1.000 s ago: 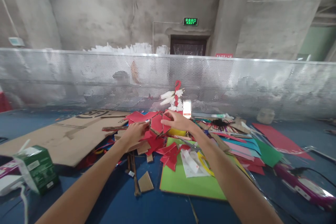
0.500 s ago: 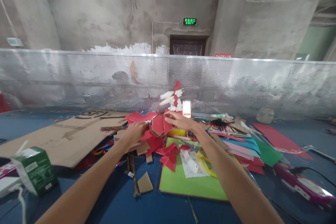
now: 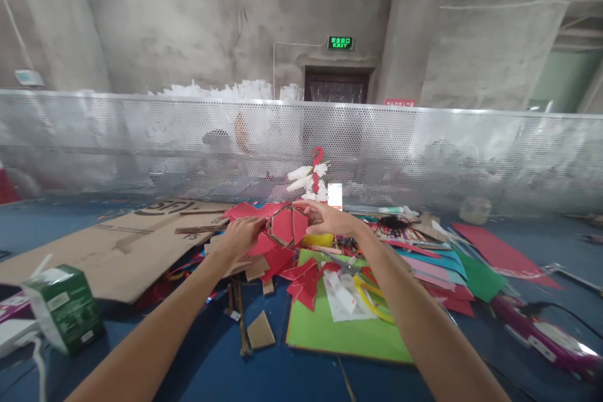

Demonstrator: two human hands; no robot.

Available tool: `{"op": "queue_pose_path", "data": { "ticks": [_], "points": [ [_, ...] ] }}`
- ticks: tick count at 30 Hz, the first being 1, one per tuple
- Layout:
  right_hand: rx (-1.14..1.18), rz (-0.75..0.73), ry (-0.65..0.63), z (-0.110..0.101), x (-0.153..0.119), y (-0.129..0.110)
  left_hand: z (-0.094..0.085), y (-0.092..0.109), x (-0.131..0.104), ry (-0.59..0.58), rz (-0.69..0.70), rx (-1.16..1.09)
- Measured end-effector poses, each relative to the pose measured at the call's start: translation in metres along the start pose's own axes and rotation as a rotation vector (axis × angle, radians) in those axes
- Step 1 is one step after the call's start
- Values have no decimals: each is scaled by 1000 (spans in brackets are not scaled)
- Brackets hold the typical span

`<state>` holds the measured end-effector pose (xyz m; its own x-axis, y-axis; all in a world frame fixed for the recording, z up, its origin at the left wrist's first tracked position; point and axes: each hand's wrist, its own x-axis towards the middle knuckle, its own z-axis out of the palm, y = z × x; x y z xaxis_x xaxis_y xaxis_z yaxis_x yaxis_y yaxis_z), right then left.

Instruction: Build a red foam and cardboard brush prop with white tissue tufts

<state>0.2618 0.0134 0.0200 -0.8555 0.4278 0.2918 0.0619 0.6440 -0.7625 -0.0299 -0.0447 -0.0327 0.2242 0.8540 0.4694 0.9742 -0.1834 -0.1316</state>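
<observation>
Between my two hands is a red hexagonal piece (image 3: 283,227) with a brown, stick-like or cardboard border. My left hand (image 3: 242,235) grips its left edge, fingers closed there. At the upper right edge my right hand (image 3: 330,220) holds it, fingers along the top and thumb lower on the right side. Red paper scraps (image 3: 304,282) lie just below the piece, on and beside a green sheet (image 3: 348,336). Behind it stands a red hooked ornament (image 3: 316,182) with white petal-like parts. A lit phone (image 3: 335,195) is just right of that ornament.
A large cardboard sheet (image 3: 113,245) lies left, with a green box (image 3: 66,308) in front. Scissors (image 3: 342,260) and a yellow ring-shaped thing (image 3: 370,298) rest on the green sheet. Coloured paper (image 3: 438,264) and a purple power strip (image 3: 546,333) are right. A perforated metal screen (image 3: 264,163) spans the back.
My right thumb has shifted off the red face toward the right edge, showing more of the hexagonal piece. My left hand stays at the left edge. The view has shifted slightly.
</observation>
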Motion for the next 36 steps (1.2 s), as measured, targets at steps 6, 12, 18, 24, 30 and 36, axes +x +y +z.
{"op": "queue_pose_path", "data": {
  "ticks": [6, 12, 18, 24, 30, 36],
  "points": [
    [78, 152, -64, -12, -9, 2, -8, -6, -5, 196, 88, -2],
    [184, 335, 189, 3, 1, 11, -18, -5, -8, 379, 176, -37],
    [550, 261, 180, 16, 9, 15, -15, -3, -8, 524, 269, -173],
    [589, 303, 129, 20, 11, 14, -9, -8, -9, 564, 379, -265],
    [620, 374, 93, 23, 8, 13, -3, -2, -6, 628, 465, -251],
    [599, 399, 126, 18, 4, 12, 0, 7, 0, 577, 459, -221]
  ]
}}
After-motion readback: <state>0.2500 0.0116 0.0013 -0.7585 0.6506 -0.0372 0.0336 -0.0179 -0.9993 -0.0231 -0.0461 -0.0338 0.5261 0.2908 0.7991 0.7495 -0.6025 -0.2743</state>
